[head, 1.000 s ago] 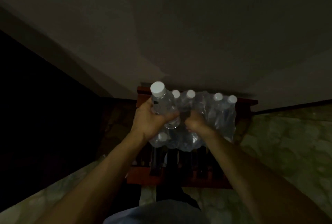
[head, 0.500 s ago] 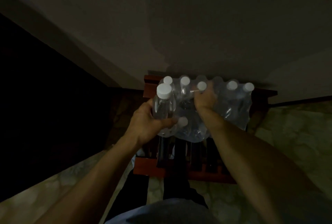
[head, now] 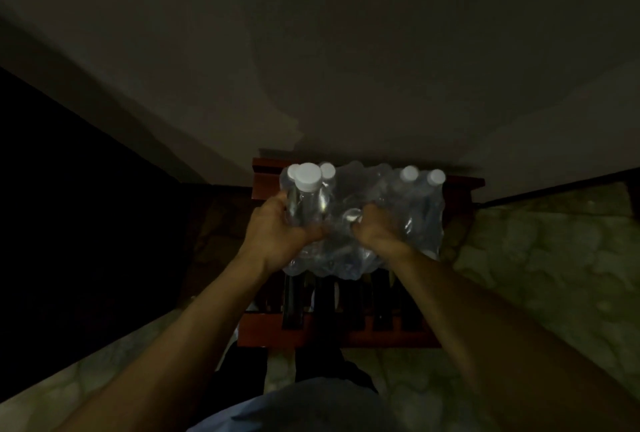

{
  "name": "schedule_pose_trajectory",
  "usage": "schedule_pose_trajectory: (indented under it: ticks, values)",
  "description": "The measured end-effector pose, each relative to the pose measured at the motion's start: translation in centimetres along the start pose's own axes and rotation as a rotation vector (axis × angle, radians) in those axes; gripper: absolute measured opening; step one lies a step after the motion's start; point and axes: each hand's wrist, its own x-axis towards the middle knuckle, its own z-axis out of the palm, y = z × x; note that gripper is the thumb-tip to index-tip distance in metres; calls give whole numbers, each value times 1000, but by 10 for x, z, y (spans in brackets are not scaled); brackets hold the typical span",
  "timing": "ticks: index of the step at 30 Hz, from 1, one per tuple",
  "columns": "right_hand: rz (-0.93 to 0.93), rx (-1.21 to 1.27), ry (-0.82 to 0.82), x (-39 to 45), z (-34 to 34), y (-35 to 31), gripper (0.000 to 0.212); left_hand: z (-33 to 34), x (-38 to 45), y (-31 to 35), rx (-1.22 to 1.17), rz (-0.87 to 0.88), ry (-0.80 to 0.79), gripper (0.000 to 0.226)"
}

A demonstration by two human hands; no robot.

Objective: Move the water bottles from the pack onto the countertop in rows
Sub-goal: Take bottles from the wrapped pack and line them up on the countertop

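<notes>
A shrink-wrapped pack of clear water bottles (head: pixel 408 220) with white caps sits on a red-brown slatted wooden stand (head: pixel 346 334). My left hand (head: pixel 277 234) is closed around one upright water bottle (head: pixel 306 196) at the pack's left side, its white cap above the others. My right hand (head: pixel 377 234) is closed on a bottle near the pack's middle, its cap showing just beside my fingers; whether it grips the bottle or the plastic wrap is hard to tell in the dim light.
A plain wall (head: pixel 346 67) rises directly behind the stand. Pale green marbled floor (head: pixel 554 275) lies to the right and lower left. A very dark area (head: pixel 69 223) fills the left. My legs (head: pixel 294 407) are below.
My right hand has come down from the pack's far caps to its middle. My left hand has shifted its bottle slightly up and back against the pack's left side.
</notes>
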Motion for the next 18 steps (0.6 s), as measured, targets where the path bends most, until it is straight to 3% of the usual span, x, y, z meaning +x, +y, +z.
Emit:
schedule_pose_trajectory:
  ticks: [6, 11, 14, 18]
  values:
    - [-198, -131, 64, -29, -31, -16, 28, -4, -9, 16, -18, 82, -69, 45]
    - [-210, 25, 103, -49, -79, -32, 15, -5, -13, 28, -86, 86, -93, 54]
    - [-223, 121, 166, -63, -108, -42, 24, -8, -14, 36, -93, 94, -119, 58]
    - [-244, 251, 235, -85, -144, -60, 21, -19, -16, 49, -103, 118, -117, 58]
